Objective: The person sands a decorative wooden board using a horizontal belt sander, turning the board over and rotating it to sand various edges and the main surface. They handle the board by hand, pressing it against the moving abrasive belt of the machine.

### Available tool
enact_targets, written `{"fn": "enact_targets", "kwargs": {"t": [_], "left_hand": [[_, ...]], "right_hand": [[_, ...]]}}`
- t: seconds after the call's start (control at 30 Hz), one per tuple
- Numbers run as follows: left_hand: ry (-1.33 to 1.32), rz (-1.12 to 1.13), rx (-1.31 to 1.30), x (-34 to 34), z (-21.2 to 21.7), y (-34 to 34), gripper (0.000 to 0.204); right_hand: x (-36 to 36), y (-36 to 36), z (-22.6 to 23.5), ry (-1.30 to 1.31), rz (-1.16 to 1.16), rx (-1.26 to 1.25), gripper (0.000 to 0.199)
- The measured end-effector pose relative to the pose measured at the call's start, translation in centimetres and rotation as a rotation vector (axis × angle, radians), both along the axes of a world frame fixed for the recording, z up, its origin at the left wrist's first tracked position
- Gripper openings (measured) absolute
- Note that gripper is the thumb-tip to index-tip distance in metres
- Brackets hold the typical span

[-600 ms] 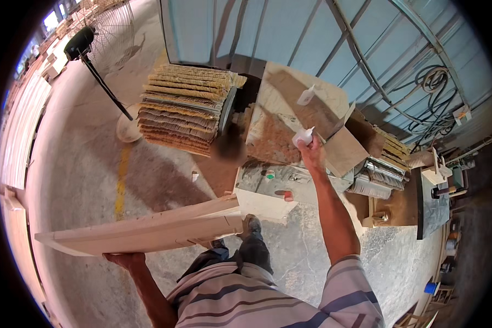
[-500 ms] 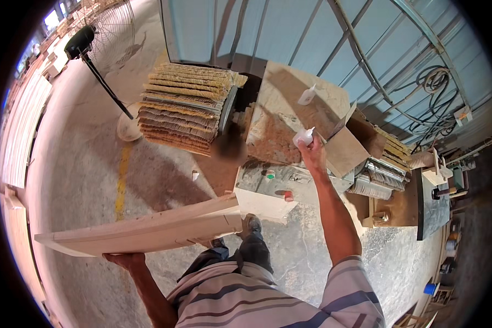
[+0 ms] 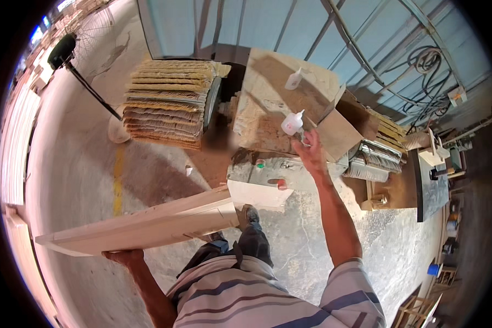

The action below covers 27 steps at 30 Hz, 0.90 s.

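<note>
My left hand (image 3: 127,257) grips a long pale wooden board (image 3: 147,224) by its lower edge, fingers tucked beneath it. The board lies slanted across the view, its right end close to the machine's front. At the machine top, my right hand (image 3: 313,156) is open, fingers apart and nothing in them. Just beyond its fingertips stands a small white squeeze bottle (image 3: 291,124) with a pointed nozzle, apart from the hand. A second white squeeze bottle (image 3: 293,80) stands farther back on the dusty wooden top (image 3: 262,104).
A wide flap sanding drum (image 3: 167,106) projects left of the machine, whose near face bears a green button (image 3: 260,163) and a red one (image 3: 281,185). An open cardboard box (image 3: 336,134) sits right of the bottles, before another sanding drum (image 3: 372,161). A fan (image 3: 63,52) stands far left.
My right hand has let go of the near squeeze bottle and drawn back slightly toward me. The view has shifted a little; my left hand keeps its hold on the board.
</note>
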State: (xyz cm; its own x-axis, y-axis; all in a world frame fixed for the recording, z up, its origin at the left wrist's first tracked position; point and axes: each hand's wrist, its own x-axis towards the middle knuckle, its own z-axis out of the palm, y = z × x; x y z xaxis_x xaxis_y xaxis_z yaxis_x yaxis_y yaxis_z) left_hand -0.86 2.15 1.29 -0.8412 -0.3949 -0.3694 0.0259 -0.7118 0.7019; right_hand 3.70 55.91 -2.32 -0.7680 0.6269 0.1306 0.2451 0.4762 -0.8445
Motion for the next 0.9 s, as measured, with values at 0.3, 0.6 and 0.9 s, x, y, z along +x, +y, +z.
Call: {"fn": "enact_targets", "kwargs": {"t": [0.3,0.6,0.9], "left_hand": [[-0.098,0.072,0.161,0.0,-1.1,-1.1,0.065],[-0.204,0.037,0.04,1.0,-3.3,-0.1,0.059],[-0.15,-0.303,0.181,0.6,-6.7,-1.4,0.052]], "right_hand": [[3.6,-7.8,4.7,0.256,-0.025,-0.42,0.048],[6.9,-24.6,3.0,-0.161,0.181,-0.739,0.044],[6.4,-22.7,-1.2,-0.17,0.133,-0.597,0.04]]}}
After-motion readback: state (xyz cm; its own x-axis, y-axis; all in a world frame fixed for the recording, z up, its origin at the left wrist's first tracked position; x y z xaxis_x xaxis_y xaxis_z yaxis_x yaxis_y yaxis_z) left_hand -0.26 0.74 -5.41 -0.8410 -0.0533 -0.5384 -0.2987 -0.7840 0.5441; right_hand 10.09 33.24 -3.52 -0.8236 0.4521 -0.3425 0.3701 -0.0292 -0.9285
